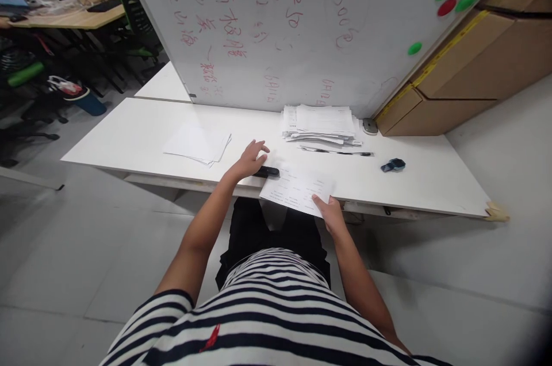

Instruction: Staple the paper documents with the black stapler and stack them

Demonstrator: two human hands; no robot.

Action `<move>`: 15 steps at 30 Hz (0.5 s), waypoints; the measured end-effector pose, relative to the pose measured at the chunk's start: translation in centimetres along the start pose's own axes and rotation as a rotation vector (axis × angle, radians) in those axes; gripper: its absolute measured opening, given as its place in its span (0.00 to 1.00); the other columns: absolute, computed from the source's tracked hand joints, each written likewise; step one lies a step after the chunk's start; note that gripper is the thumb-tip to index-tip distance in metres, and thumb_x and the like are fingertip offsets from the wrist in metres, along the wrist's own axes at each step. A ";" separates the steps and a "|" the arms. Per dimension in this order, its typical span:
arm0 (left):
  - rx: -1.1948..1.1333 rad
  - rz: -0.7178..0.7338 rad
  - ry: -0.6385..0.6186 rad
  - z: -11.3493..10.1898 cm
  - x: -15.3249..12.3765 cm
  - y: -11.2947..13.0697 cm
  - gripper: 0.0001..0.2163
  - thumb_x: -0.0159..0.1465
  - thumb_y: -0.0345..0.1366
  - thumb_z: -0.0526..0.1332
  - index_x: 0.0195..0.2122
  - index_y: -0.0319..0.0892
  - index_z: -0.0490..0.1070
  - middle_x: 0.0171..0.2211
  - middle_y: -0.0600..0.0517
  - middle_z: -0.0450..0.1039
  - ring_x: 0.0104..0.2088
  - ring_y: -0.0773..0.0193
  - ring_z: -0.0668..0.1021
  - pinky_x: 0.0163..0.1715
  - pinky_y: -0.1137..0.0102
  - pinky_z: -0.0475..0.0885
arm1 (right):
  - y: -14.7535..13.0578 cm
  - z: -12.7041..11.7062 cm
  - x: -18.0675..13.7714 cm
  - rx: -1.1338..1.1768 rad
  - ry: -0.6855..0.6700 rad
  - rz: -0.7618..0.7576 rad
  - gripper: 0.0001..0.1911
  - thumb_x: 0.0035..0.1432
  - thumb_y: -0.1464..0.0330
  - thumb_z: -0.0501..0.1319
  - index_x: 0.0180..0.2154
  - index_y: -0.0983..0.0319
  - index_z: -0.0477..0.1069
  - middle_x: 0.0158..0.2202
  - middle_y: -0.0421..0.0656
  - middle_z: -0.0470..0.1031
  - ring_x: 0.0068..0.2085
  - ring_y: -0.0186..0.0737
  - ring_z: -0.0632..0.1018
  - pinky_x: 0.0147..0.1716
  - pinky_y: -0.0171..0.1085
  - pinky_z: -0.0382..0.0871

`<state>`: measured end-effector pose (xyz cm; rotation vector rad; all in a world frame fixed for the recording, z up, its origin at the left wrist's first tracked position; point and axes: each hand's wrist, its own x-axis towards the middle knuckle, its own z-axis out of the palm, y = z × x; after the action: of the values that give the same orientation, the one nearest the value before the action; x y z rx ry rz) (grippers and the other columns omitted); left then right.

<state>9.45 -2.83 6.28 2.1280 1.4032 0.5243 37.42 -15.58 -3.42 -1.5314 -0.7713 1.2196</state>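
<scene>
My right hand (331, 214) pinches the lower right corner of a printed paper (297, 187), thumb on top. The paper reaches over the table's front edge, tilted a little. Its upper left part lies at the end of a black stapler (268, 172) near the edge. My left hand (251, 159) is just above and beside the stapler, fingers stretched out and apart, with nothing in them. Part of the stapler is hidden behind the hand and wrist. Whether the palm touches it I cannot tell.
On the white table (414, 182) lie a loose stack of papers (198, 145), a thick pile of papers (323, 122), a thin black-and-white strip (336, 151) and a dark watch-like object (393, 165). A whiteboard (302, 67) stands behind; cardboard boxes (435, 113) are at right.
</scene>
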 end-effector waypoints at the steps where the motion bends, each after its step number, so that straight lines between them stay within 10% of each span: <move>1: 0.018 -0.054 0.040 0.6 0.7 0.4 0.15 0.67 0.43 0.47 0.50 0.46 0.66 0.64 0.49 0.57 0.68 0.51 0.48 0.63 0.52 0.54 | -0.1 0.0 0.0 -0.008 -0.003 0.007 0.25 0.46 0.57 0.69 0.43 0.65 0.76 0.45 0.50 0.79 0.46 0.51 0.80 0.49 0.48 0.74; 15: 0.401 -0.168 0.104 6.8 3.2 1.0 0.25 0.68 0.50 0.41 0.58 0.43 0.63 0.66 0.43 0.52 0.69 0.46 0.42 0.63 0.42 0.38 | -2.3 -1.3 0.8 -0.177 -0.059 -0.053 0.26 0.49 0.56 0.67 0.46 0.64 0.74 0.49 0.49 0.78 0.51 0.51 0.77 0.54 0.49 0.69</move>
<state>15.39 -1.67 1.65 2.2811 1.8555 0.3104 39.06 -14.55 -1.46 -1.6126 -0.9749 1.1872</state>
